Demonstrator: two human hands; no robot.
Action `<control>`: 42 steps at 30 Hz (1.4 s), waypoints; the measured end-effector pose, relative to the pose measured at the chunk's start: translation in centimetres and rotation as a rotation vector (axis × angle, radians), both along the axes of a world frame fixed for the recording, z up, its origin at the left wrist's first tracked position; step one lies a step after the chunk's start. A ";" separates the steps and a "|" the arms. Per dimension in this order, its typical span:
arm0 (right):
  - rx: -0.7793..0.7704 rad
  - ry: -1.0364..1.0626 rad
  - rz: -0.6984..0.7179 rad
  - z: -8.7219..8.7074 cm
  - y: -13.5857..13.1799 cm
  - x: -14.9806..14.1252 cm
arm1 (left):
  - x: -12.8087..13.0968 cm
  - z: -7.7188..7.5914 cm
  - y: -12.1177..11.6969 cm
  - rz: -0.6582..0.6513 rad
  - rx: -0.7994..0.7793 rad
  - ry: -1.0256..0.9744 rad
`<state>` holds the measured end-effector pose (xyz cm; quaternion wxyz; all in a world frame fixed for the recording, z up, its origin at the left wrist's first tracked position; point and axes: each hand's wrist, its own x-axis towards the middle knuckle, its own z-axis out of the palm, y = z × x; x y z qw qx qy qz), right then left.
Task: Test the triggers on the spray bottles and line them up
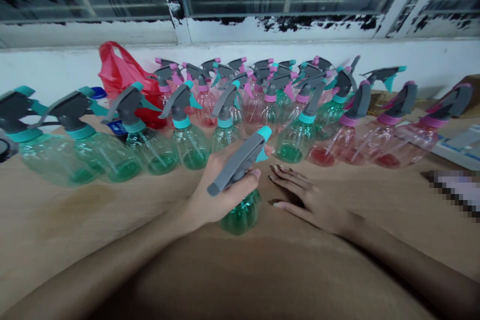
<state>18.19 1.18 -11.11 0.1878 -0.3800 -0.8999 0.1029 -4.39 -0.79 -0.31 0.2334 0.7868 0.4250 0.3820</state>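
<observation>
A green spray bottle [242, 215] with a grey trigger head and a turquoise nozzle stands near the middle of the table. My left hand [221, 185] is wrapped round its neck, just under the grey head, and hides part of the bottle. To the right of it, my right hand [303, 192] rests on the tabletop with the fingers stretched out, apart from the bottle. The nearest bottle beyond my right hand is another green spray bottle [294, 140], which stands upright.
Several green spray bottles [193, 147] line the left and middle; several pink ones [339, 142] stand at right. More bottles crowd behind, before the wall. A red plastic bag [125, 77] sits back left. A pixelated object [457, 187] lies on the wooden table [150, 270] at far right.
</observation>
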 end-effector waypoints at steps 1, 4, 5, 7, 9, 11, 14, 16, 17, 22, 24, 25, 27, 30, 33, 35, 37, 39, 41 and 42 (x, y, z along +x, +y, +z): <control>-0.003 -0.006 -0.004 0.0 0.0 0.0 | 0.0 0.0 0.0 -0.002 -0.002 -0.002; -0.007 -0.021 -0.009 0.1 -0.1 0.0 | 0.0 0.0 0.1 -0.018 0.023 -0.006; -0.006 -0.022 -0.008 0.1 -0.1 0.0 | 0.0 0.0 0.1 -0.025 0.031 -0.003; -0.005 -0.022 -0.007 0.1 -0.1 0.0 | 0.0 -0.1 0.1 -0.039 0.032 0.006; -0.006 -0.024 -0.005 0.0 -0.1 0.0 | 0.0 -0.1 0.2 -0.051 0.018 0.010; 0.002 -0.017 -0.008 0.0 -0.1 0.0 | -0.1 0.0 0.3 -0.062 0.012 0.007; 0.006 -0.006 -0.007 -0.1 -0.1 0.0 | -0.4 0.4 0.4 -0.096 -0.005 0.029; 0.003 -0.003 -0.002 0.0 -0.1 0.0 | -0.5 0.6 0.6 -0.116 -0.012 0.051; 0.001 -0.004 0.000 0.1 -0.2 0.0 | -0.5 0.7 0.6 -0.122 -0.012 0.060; -0.004 -0.008 0.000 0.3 -0.2 -0.1 | -0.2 0.5 0.3 -0.024 0.004 0.027; 0.000 -0.001 0.008 0.2 -0.2 -0.1 | -0.1 0.2 0.2 0.030 0.003 0.013; 0.001 0.003 0.010 0.2 -0.2 -0.1 | 0.0 0.1 0.1 0.047 0.003 0.013; 0.000 0.010 0.003 0.1 -0.2 -0.1 | 0.1 0.0 0.1 0.058 0.006 0.015; -0.006 0.018 -0.010 0.1 -0.2 -0.1 | 0.2 0.0 0.1 0.050 0.013 0.002; -0.021 0.017 -0.018 0.3 -0.4 -0.2 | 0.2 0.2 0.1 0.046 0.006 -0.015; -0.020 0.034 -0.026 0.3 -0.4 -0.2 | 0.2 0.3 0.1 0.047 -0.015 -0.018; -0.011 0.071 -0.027 0.4 -0.5 -0.2 | 0.2 0.3 0.1 0.052 -0.030 -0.011; -0.016 0.115 -0.022 0.4 -0.7 -0.2 | 0.1 0.1 0.1 0.057 -0.028 -0.001; -0.045 0.161 -0.027 0.5 -1.1 -0.4 | 0.0 -0.1 0.1 0.058 -0.028 -0.005; -0.066 0.183 -0.035 0.6 -1.4 -0.5 | 0.0 -0.2 0.1 0.058 -0.031 -0.012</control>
